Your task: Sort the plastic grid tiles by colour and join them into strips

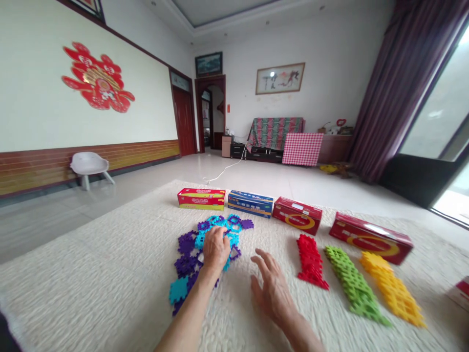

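Observation:
My left hand (215, 248) reaches over a loose heap of purple interlocking plastic pieces (186, 264) and light-blue pieces (178, 290). Its fingers are bent and close together among the light-blue ones; whatever sits under the fingertips is hidden. To the right of the heap, my right hand (271, 288) is open above the rug, fingers apart and holding nothing. Farther right lie three rows of similar pieces: a red row (310, 260), a green row (352, 281) and a yellow row (394, 287).
Behind the pieces stand a red-and-yellow box (201, 200), a blue box (250, 204) and two dark red boxes (297, 216) (370, 236). All rest on a cream rug (110, 274). A white chair (90, 165) is by the left wall. Another box (461, 292) shows at the right edge.

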Available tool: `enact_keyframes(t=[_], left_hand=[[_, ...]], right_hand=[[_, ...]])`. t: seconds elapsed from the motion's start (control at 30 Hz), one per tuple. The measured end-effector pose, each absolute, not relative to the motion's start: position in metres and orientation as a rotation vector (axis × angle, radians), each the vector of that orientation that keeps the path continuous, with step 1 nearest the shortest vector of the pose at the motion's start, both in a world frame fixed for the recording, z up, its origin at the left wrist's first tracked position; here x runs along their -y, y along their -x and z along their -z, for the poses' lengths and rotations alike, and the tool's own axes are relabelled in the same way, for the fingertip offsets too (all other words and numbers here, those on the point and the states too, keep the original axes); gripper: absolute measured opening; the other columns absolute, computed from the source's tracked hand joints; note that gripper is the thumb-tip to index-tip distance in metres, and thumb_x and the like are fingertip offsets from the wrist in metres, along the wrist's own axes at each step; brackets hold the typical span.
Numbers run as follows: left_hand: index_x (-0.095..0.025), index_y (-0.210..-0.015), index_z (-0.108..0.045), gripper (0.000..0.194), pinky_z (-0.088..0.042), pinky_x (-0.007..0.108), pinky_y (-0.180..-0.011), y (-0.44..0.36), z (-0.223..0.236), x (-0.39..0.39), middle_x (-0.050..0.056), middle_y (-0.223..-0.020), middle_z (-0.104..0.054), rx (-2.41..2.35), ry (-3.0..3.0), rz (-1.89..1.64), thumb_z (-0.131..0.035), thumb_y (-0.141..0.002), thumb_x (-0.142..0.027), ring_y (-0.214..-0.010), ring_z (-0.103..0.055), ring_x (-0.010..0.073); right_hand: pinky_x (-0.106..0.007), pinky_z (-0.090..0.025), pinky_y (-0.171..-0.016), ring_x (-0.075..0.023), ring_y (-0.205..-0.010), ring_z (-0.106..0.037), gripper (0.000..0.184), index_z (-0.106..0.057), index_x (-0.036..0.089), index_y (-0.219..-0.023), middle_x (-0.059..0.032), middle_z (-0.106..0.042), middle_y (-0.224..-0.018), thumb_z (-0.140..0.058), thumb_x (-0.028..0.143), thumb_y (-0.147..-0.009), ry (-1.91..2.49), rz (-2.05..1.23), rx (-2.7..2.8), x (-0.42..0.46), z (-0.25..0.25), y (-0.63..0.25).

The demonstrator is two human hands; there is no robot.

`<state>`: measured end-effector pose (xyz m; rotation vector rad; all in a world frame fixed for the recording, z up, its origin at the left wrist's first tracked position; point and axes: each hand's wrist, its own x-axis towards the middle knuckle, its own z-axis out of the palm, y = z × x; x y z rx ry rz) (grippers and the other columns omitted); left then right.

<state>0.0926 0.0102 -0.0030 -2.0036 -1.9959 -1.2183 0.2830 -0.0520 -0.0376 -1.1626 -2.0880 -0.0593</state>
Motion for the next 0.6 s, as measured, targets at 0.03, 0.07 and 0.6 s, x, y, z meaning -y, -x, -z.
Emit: enact_keyframes(t=[0.03,0.07,0.6], left_hand=[[-0.017,-0.105,-0.065,0.027,-0.040,0.033,-0.102,-0.080,0.003,-0.012,0.010,-0.111,-0.065,2.040,1.965,1.147,-0.049,-0.083,-0.013,-0.112,-0.056,0.0217],[-0.016,-0.107,-0.065,0.029,-0.039,0.034,-0.103,-0.069,0.004,-0.015,0.011,-0.112,-0.065,2.088,1.940,1.074,-0.050,-0.083,-0.013,-0.113,-0.056,0.0221],[-0.015,-0.120,-0.059,0.040,-0.040,0.037,-0.096,-0.033,0.011,-0.022,0.015,-0.115,-0.062,2.361,1.994,0.591,-0.053,-0.083,-0.028,-0.109,-0.057,0.0272]], right_hand=[[-0.048,-0.043,-0.101,-0.0267,-0.123,-0.046,0.045,-0.052,0.017,-0.119,-0.0137,-0.050,-0.133,-0.049,0.008,-0.075,1.131,0.013,2.095,0.046,0.034,-0.267],[-0.048,-0.042,-0.102,-0.0270,-0.124,-0.045,0.046,-0.051,0.017,-0.120,-0.0140,-0.050,-0.134,-0.050,0.009,-0.074,1.107,-0.022,2.096,0.040,0.030,-0.253],[-0.049,-0.037,-0.093,-0.0309,-0.113,-0.052,0.047,-0.052,0.022,-0.121,-0.0111,-0.061,-0.119,-0.057,0.021,-0.074,1.437,-0.284,2.241,-0.010,0.015,-0.198]])
